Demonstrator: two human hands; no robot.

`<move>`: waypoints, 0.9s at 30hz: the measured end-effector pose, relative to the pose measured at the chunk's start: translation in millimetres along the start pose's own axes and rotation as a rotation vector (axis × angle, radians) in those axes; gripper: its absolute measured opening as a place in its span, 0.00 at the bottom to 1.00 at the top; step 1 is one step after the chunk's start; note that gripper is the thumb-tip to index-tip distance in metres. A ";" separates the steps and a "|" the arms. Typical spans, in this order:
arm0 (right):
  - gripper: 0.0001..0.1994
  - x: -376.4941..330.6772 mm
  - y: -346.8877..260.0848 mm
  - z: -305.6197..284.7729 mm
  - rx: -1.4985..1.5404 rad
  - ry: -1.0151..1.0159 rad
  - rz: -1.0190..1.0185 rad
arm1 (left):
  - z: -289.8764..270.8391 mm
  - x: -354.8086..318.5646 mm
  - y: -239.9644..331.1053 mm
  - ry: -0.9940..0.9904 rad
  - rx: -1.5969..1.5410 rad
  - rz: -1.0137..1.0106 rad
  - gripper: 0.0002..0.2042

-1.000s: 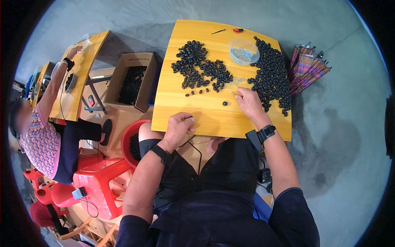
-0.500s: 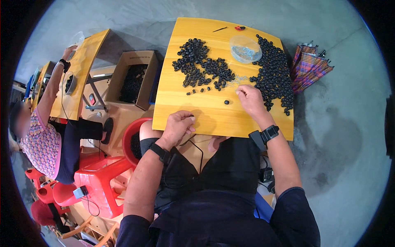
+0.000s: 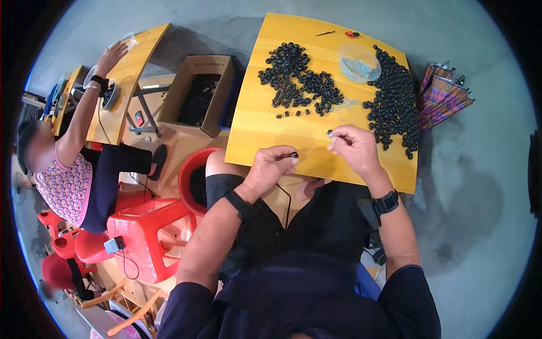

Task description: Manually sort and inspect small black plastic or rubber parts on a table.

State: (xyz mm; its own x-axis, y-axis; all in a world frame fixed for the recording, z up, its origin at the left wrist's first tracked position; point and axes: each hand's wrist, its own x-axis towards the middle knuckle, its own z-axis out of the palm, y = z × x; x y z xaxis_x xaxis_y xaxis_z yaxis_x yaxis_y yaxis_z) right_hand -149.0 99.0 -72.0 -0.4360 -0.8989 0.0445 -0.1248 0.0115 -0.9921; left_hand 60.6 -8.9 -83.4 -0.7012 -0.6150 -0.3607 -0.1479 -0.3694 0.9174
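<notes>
My left hand (image 3: 267,170) is over the near edge of the yellow table (image 3: 254,135), thumb and forefinger pinched on a small black cylindrical part (image 3: 294,155). To its right, my right hand (image 3: 357,148) closes its fingertips on another small black part (image 3: 330,133) at the tabletop. Ahead of my hands lies a loose pile of black parts (image 3: 291,73), with several single ones (image 3: 297,113) along its near side. Tiny silvery pieces (image 3: 345,105) are scattered right of that pile. A larger spread of black parts (image 3: 389,96) covers the table's right side.
A clear round tub (image 3: 359,63) of silvery pieces stands at the back, near a red-and-black item (image 3: 352,34) and a thin dark tool (image 3: 325,33). Left are a cardboard box (image 3: 223,101), a red bucket (image 3: 186,175), a red stool (image 3: 144,237) and a co-worker (image 3: 68,175). A plaid umbrella (image 3: 443,93) is right.
My right hand has come nearer and closed on the single black part that lay alone. My left hand has turned, showing the part it pinches. The view has shifted, moving the table rightward in it.
</notes>
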 end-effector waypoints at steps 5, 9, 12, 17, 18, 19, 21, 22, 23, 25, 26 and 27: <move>0.03 -12.3 -30.7 25.1 -0.099 -0.120 -0.167 | 5.5 -7.3 10.0 -0.052 0.063 0.000 0.10; 0.04 -15.4 -37.6 32.2 -0.254 -0.158 -0.352 | 2.9 -10.8 12.1 -0.084 0.121 0.042 0.10; 0.03 -17.3 -37.2 34.7 -0.311 -0.185 -0.376 | 4.8 -12.4 12.7 -0.100 0.182 0.086 0.11; 0.02 -20.3 -30.9 36.2 -0.381 -0.246 -0.407 | 11.5 -17.0 21.3 -0.125 0.198 0.090 0.10; 0.02 -21.0 -32.2 36.5 -0.383 -0.246 -0.407 | 11.3 -17.1 20.8 -0.126 0.197 0.091 0.10; 0.02 -22.6 -34.6 37.4 -0.414 -0.261 -0.432 | 10.8 -17.1 20.0 -0.125 0.203 0.099 0.10; 0.02 -25.2 -36.3 39.0 -0.451 -0.272 -0.456 | 10.1 -16.7 18.8 -0.129 0.206 0.109 0.10; 0.02 -26.1 -36.2 39.8 -0.547 -0.287 -0.507 | 9.3 -16.8 18.3 -0.132 0.248 0.116 0.09; 0.02 -27.3 -35.8 40.6 -0.643 -0.302 -0.557 | 8.8 -16.6 17.6 -0.135 0.290 0.122 0.09; 0.02 -30.5 -34.7 44.8 -0.679 -0.291 -0.562 | 6.4 -15.3 14.8 -0.136 0.310 0.108 0.09; 0.01 -31.7 -34.0 45.9 -0.712 -0.282 -0.567 | 5.7 -14.6 13.4 -0.136 0.330 0.091 0.09; 0.01 -32.1 -34.3 46.4 -0.713 -0.281 -0.568 | 5.8 -15.3 14.4 -0.136 0.330 0.093 0.09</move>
State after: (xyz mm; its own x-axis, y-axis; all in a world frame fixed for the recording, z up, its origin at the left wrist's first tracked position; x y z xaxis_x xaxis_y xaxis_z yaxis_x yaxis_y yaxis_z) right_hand -89.4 107.2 -44.8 0.0758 -0.9237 0.3755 -0.8067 -0.2781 -0.5214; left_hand 65.1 -0.8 -63.7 -0.8054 -0.5289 -0.2676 -0.2804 -0.0578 0.9582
